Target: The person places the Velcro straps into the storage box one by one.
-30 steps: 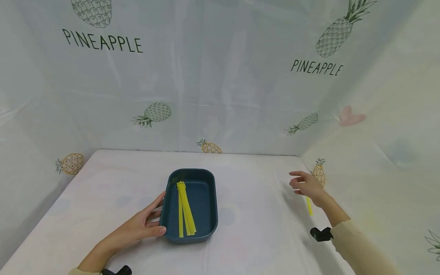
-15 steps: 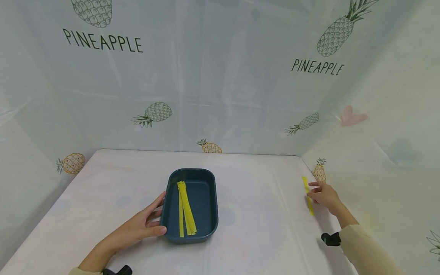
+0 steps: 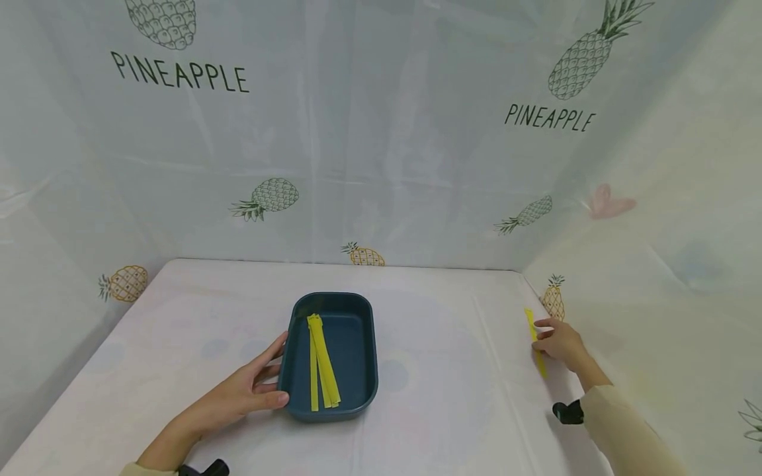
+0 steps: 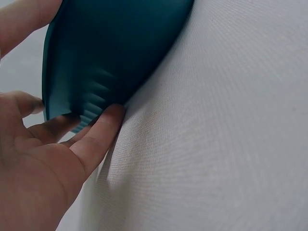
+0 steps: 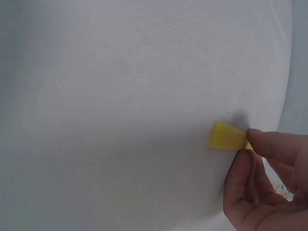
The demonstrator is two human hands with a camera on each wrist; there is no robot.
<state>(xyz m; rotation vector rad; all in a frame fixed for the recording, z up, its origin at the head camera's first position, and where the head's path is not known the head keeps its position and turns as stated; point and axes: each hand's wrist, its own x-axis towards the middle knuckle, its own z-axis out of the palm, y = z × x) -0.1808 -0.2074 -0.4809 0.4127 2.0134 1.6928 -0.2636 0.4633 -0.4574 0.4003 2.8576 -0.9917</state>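
A dark teal rectangular dish (image 3: 358,344) stands on the white-covered table, with several flat yellow strips (image 3: 324,363) lying lengthwise inside it. My left hand (image 3: 241,393) rests against the dish's left side, fingers spread along the outer wall and thumb by the near corner. In the left wrist view the fingertips (image 4: 113,114) touch the wall low down, near the cloth. Far to the right, my right hand (image 3: 562,345) pinches a single yellow strip (image 3: 530,322) between thumb and fingers. One end of that strip (image 5: 226,136) sticks out past the fingertips in the right wrist view.
White sheeting printed with pineapples (image 3: 366,256) hangs behind the table and along both sides. The right-hand sheet stands close beside my right hand. Black wrist cameras (image 3: 568,412) sit on both wrists. White tablecloth (image 3: 446,370) stretches between the dish and the right hand.
My right hand has moved right and slightly down, from above the single strip to its right side, and now pinches it. The strip has shifted slightly. Left hand and dish stay put.
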